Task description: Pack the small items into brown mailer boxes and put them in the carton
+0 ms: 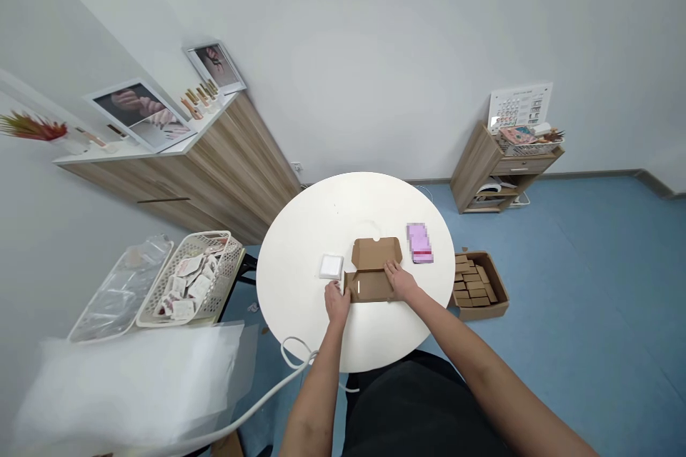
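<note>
An unfolded brown cardboard box (376, 254) lies on the white round table (300, 228), its lid flap laid back away from me and its shallow tray side nearest me. At the tray's left edge, my left hand (337, 302) is closed on the cardboard side. My right hand (400, 280) grips the right side, fingers over the inside edge near the fold. Just beyond my left hand is a flat white square packet (331, 266). To the right of the lid sits a purple item (419, 243), blurred into blocks.
On the floor at right, an open carton (482, 310) holds several small brown boxes. White baskets (214, 300) with packets and clear bags stand at left. A white cable (268, 395) curls at the table's near left edge. A wooden cabinet (251, 164) is behind left, a small shelf (471, 164) behind right.
</note>
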Tool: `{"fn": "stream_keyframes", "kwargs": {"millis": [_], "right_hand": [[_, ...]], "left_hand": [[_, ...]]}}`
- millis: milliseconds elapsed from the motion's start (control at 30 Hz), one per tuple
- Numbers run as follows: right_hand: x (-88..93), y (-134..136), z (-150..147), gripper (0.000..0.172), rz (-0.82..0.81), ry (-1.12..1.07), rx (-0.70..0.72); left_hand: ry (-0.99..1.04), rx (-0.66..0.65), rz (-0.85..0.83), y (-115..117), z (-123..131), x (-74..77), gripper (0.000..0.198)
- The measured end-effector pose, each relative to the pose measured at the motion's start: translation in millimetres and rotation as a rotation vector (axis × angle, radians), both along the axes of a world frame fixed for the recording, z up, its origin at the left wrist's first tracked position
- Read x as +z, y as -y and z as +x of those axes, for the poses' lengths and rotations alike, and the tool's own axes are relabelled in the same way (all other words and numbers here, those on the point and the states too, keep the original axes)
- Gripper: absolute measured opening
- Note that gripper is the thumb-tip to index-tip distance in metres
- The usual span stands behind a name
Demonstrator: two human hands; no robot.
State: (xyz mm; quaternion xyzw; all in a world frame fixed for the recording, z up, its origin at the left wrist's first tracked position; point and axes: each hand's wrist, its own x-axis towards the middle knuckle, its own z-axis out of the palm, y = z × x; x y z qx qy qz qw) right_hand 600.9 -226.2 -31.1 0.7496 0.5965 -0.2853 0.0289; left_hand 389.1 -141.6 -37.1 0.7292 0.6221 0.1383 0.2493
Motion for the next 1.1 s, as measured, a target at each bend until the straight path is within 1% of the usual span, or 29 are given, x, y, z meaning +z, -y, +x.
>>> {"fn": "stream_keyframes", "kwargs": {"millis": [33,67,100,167,333,433,600,733,900,1000,1100], "right_hand": [[0.6,0.2,0.0,0.123,-0.001,0.005,0.005],[1.3,0.4,0.0,0.121,-0.001,0.007,0.010],[2.2,0.5,-0.1,0.121,-0.001,0.006,0.011],[3.8,0.4,-0.3,0.122,-0.003,-0.004,0.002],[4.3,0.3,0.2,0.122,-0.010,-0.004,-0.002],[2.8,1.0,0.9,0.122,0.007,-0.015,0.003],[1.4,1.2,0.8,0.122,0.014,-0.026,-0.011],[-1.3,0.8,0.8,0.124,0.016,-0.038,-0.017],[-2.9,0.4,0.9,0.124,0.016,-0.044,-0.016],[-1.1,-0.2,0.2,0.126,0.009,-0.066,-0.034],[0.0,-1.5,-0.5,0.126,-0.002,-0.069,-0.060]], "left_hand": [[0.006,0.004,-0.065,-0.7,-4.8,-1.8,0.016],[0.008,-0.001,-0.113,-1.6,-7.9,-2.4,0.014],[0.010,-0.009,-0.139,-2.6,-9.3,-1.7,0.018],[0.025,-0.027,-0.159,-4.1,-6.8,2.4,0.024],[0.079,-0.113,-0.178,1.5,16.7,14.8,0.018],[0.070,-0.148,-0.182,9.7,27.0,17.6,0.018],[0.013,-0.158,-0.207,13.2,30.9,19.5,0.026],[-0.082,-0.125,-0.211,5.3,35.9,15.2,0.021],[-0.165,-0.114,-0.185,-7.9,45.5,3.9,0.006],[-0.198,-0.137,-0.138,-12.0,48.1,-2.2,0.007],[-0.205,-0.192,-0.079,-13.3,49.6,-7.5,0.010]]}}
